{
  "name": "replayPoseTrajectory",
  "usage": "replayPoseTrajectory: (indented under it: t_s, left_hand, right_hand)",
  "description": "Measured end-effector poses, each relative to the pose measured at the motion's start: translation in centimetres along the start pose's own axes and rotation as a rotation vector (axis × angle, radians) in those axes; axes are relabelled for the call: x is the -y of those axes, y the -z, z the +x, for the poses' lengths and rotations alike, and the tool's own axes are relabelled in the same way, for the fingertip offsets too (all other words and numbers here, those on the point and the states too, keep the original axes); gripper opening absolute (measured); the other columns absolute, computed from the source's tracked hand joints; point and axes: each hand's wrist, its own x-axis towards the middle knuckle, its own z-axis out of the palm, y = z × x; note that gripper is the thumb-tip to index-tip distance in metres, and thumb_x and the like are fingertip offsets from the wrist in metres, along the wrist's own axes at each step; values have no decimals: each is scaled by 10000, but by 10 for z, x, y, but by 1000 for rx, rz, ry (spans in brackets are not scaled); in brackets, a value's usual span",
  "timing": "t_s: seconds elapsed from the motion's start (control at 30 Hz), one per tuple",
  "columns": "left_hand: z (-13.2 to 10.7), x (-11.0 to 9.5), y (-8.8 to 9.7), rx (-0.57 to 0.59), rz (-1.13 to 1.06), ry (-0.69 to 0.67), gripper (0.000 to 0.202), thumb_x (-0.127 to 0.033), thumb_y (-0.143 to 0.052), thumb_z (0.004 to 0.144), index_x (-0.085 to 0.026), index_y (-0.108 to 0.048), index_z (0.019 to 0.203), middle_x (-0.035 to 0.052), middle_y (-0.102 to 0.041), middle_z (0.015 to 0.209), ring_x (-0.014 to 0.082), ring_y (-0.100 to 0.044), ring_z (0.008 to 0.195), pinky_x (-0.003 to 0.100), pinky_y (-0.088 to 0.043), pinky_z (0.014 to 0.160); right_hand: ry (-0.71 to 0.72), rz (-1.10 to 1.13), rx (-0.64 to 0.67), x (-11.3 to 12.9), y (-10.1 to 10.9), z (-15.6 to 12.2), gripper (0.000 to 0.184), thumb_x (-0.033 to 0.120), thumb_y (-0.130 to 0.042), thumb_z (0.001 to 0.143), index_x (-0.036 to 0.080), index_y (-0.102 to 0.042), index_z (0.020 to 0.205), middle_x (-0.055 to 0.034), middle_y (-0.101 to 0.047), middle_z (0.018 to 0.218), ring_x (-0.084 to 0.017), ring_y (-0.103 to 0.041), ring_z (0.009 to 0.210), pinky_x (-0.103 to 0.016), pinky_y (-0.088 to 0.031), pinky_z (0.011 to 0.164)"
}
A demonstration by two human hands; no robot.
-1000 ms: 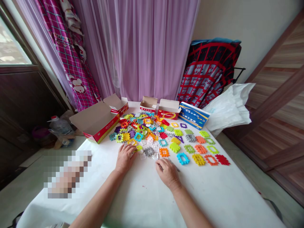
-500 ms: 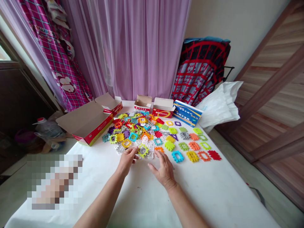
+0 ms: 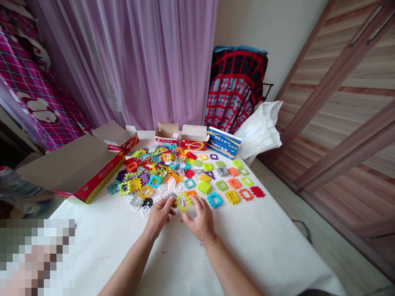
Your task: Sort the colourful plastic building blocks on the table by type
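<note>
A lime-green square building block (image 3: 183, 202) with notched edges and an open middle is held up between my two hands, just above the table. My left hand (image 3: 160, 216) pinches its left edge between thumb and fingers. On the other side, my right hand (image 3: 200, 220) has its fingertips at the right edge and its thumb near the lower edge. Past my fingers lies a heap of coloured interlocking blocks (image 3: 154, 181), with white window-shaped pieces (image 3: 171, 184) among them. A black round piece (image 3: 147, 202) rests left of my left hand.
Separate blocks, such as a blue frame (image 3: 214, 200) and a red one (image 3: 257, 192), lie in loose rows on the right. Open red cartons (image 3: 103, 174) and a blue box (image 3: 224, 142) line the back and left. A white bag (image 3: 261, 129) stands behind.
My view has swung to the right, so everything sits further left. My right hand has closed in on the lime-green block, which my left hand still pinches.
</note>
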Motion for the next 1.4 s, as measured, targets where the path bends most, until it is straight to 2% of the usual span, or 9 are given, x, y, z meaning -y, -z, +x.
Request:
replayPoseTrajectory:
  t_s: [0.07,0.17,0.23,0.33,0.4,0.47,0.63,0.83,1.4]
  left_hand:
    - [3,2,13,-48,126,-100,593,-743,-555,697,-182,-714,808,73,-713,734,173,-624,560,253,-426,443]
    - [6,11,45,-270,365,-321,491,-658,-504,789,-230,-732,863,56,-739,766,200,-673,693,298,-518,647]
    - [6,19,68,-406,543,-407,422,-587,-482,828,-257,-738,892,41,-756,877,201,-677,767,292,-506,689]
    - [6,29,94,-516,691,-391,377,-524,-461,852,-268,-734,891,18,-754,924,165,-631,672,280,-482,673]
    - [7,32,103,-571,717,-333,375,-507,-446,865,-265,-729,911,17,-749,924,152,-597,616,283,-472,653]
    - [9,34,105,-584,732,-323,372,-489,-437,872,-260,-723,934,28,-744,922,170,-604,655,297,-478,682]
    - [15,35,105,-490,775,-379,315,-432,-477,836,-264,-719,949,47,-726,860,238,-632,895,332,-485,798]
    - [14,36,107,-525,688,-247,330,-415,-483,830,-258,-719,1000,29,-703,867,194,-626,762,334,-493,790]
    - [17,42,108,-538,633,-231,339,-416,-490,821,-261,-720,1016,16,-707,857,184,-623,770,315,-474,746]
  right_hand:
    - [-43,0,-20,-6,5,1,478,378,-617,833,162,-566,1257,-129,-678,1078,-246,-646,961,-403,-564,847]
    - [-124,-32,-60,-23,17,1,458,408,-600,859,163,-577,1246,-136,-671,1063,-238,-640,918,-401,-559,829]
    - [-187,-61,-95,-36,25,1,457,439,-592,867,166,-585,1234,-134,-667,1039,-233,-636,875,-395,-556,801]
    - [-260,-84,-131,-52,33,0,451,458,-594,863,172,-597,1212,-129,-665,1015,-235,-627,865,-384,-546,779]
    - [-289,-87,-132,-57,34,-1,446,444,-603,852,171,-600,1204,-123,-664,999,-234,-622,860,-380,-539,779]
    - [-314,-86,-123,-59,32,-2,446,418,-610,839,165,-597,1206,-112,-662,973,-230,-619,845,-376,-533,776]
    - [-356,-94,-128,-60,29,-3,437,393,-596,828,172,-590,1205,-82,-656,906,-216,-611,798,-358,-530,749]
    - [-371,-109,-140,-64,28,-4,441,389,-596,814,169,-595,1196,-74,-650,883,-212,-607,775,-346,-525,725]
    - [-373,-108,-144,-64,30,-4,448,400,-589,818,170,-594,1202,-78,-652,886,-217,-606,783,-358,-526,739]
